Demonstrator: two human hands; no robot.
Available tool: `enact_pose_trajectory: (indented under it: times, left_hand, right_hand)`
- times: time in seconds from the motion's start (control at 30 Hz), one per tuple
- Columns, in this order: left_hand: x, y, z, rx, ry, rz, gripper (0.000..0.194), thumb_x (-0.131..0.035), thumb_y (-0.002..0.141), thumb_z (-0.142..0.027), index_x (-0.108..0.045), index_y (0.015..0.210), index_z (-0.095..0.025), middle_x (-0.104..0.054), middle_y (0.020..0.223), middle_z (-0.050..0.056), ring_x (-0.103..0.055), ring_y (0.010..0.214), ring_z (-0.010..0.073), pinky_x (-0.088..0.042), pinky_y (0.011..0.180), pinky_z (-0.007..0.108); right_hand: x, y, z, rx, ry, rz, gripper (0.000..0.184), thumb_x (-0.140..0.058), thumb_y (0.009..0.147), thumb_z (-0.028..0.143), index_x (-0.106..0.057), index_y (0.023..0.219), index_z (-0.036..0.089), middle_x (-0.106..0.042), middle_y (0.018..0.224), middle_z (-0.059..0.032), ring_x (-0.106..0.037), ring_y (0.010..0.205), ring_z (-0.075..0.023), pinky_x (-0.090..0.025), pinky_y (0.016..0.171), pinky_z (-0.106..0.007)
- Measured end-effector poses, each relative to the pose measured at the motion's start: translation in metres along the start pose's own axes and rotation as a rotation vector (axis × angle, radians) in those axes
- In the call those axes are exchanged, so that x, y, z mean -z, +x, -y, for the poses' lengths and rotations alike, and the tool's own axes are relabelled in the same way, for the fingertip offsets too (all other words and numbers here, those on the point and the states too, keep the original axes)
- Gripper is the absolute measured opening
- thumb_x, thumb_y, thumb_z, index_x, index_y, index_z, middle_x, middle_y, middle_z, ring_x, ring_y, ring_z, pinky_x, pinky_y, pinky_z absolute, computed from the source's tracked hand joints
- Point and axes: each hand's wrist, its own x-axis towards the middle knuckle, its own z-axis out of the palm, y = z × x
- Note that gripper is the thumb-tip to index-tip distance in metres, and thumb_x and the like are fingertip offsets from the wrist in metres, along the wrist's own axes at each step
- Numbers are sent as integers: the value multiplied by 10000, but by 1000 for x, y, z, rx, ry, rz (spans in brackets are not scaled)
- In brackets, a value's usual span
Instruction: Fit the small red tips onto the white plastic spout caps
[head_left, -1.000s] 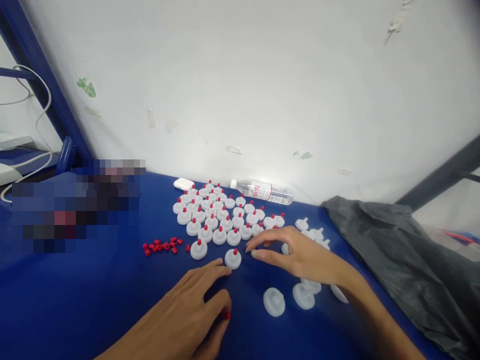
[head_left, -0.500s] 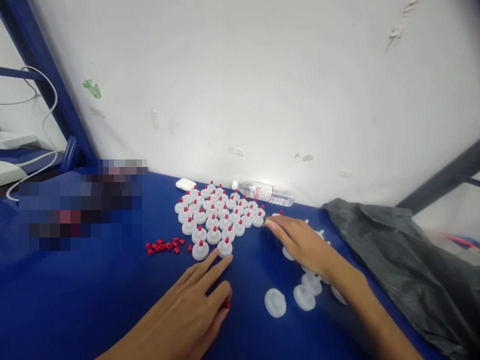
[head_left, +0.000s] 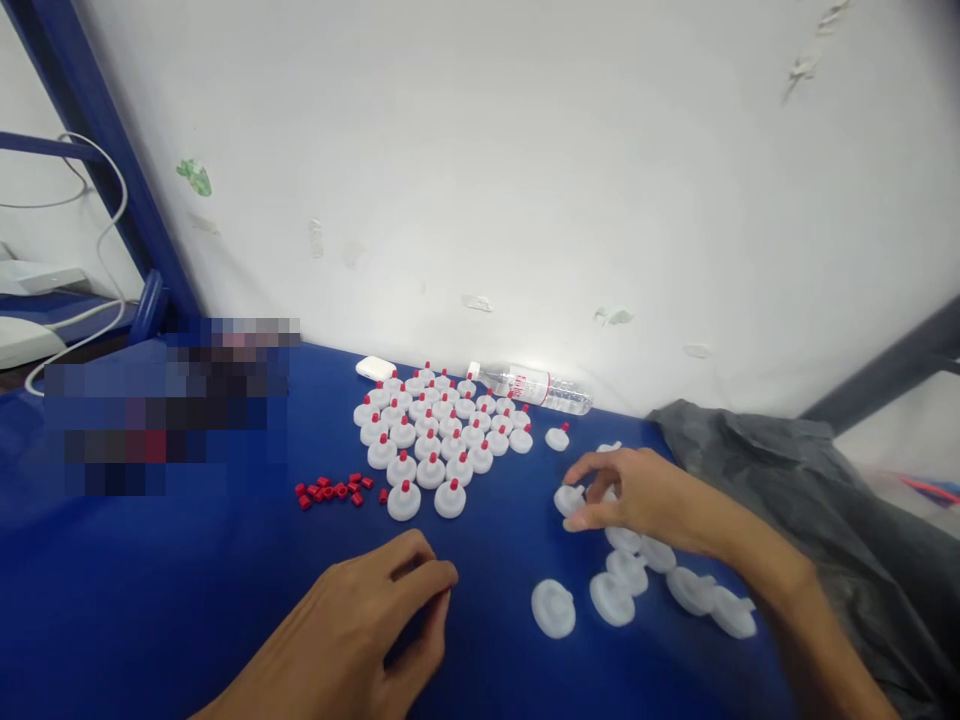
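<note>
My left hand (head_left: 375, 620) is closed over the blue table, thumb and fingertips together. A small red cap showed in this pinch a moment ago; the fingers now hide it. My right hand (head_left: 630, 500) has its thumb and index finger closed around the edges of a white round nozzle lid (head_left: 568, 501). Below and right of it lie several bare white lids (head_left: 612, 598), partly overlapping, some tipped over. Ahead of my left hand stands a cluster of white lids with red tips (head_left: 431, 470). One capped lid (head_left: 557, 438) sits apart, to the right.
Loose small red caps (head_left: 330, 490) lie left of the cluster. A clear plastic bottle (head_left: 532, 387) lies along the wall, beside a white case (head_left: 375, 368). Dark grey cloth or plastic (head_left: 750, 460) covers the table's right side. A blue frame post (head_left: 112, 160) rises at the left.
My right hand has drawn back from the capped cluster to a bare lid at the right. My left hand has pulled back from the front capped lid, and its fingers have curled in.
</note>
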Motion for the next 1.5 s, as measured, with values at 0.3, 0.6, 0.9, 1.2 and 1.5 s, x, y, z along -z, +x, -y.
enact_pose_trajectory:
  times: [0.3, 0.6, 0.9, 1.2, 1.5]
  left_hand:
    - [17, 7, 0, 76, -5, -67, 262, -511, 1009, -221, -642, 1186, -363, -763, 946, -50, -730, 598, 126, -582, 526, 226]
    - [20, 7, 3, 50, 114, -119, 233, -477, 1073, -279, -632, 1221, -372, -818, 1075, -73, -832, 818, 161, -689, 671, 238]
    - [21, 10, 2, -42, 108, -157, 287, -427, 1097, -264, -679, 1218, -327, -842, 1036, -37, -833, 780, 136, -673, 675, 173]
    - [23, 11, 4, -96, 36, -137, 372, -423, 1018, -111, -686, 1226, -274, -833, 949, -8, -751, 577, 83, -604, 546, 104]
    - [23, 3, 7, -63, 7, -150, 356, -421, 1029, -136, -651, 1236, -314, -849, 889, -69, -716, 491, 51, -562, 519, 79]
  right_hand:
    - [-1, -4, 20, 67, -179, -190, 238, -695, 917, 474, -758, 1049, 286, -767, 804, -20, -712, 771, -257, -440, 641, -329]
    - [-35, -7, 56, 451, -84, -357, 275, -691, 943, 440, -729, 1166, 285, -781, 813, 8, -670, 581, -181, -467, 577, -315]
    - [-60, -14, 76, 713, -61, -368, 319, -632, 988, 374, -706, 1290, 302, -782, 1183, -31, -773, 898, -213, -591, 707, -333]
    - [-63, -12, 73, 717, 99, -287, 328, -654, 1021, 364, -690, 1339, 294, -744, 1187, -45, -707, 823, -154, -570, 701, -282]
    - [-51, -14, 81, 533, 417, -6, 322, -770, 931, 434, -762, 1252, 412, -783, 1206, 36, -742, 986, -173, -604, 733, -249]
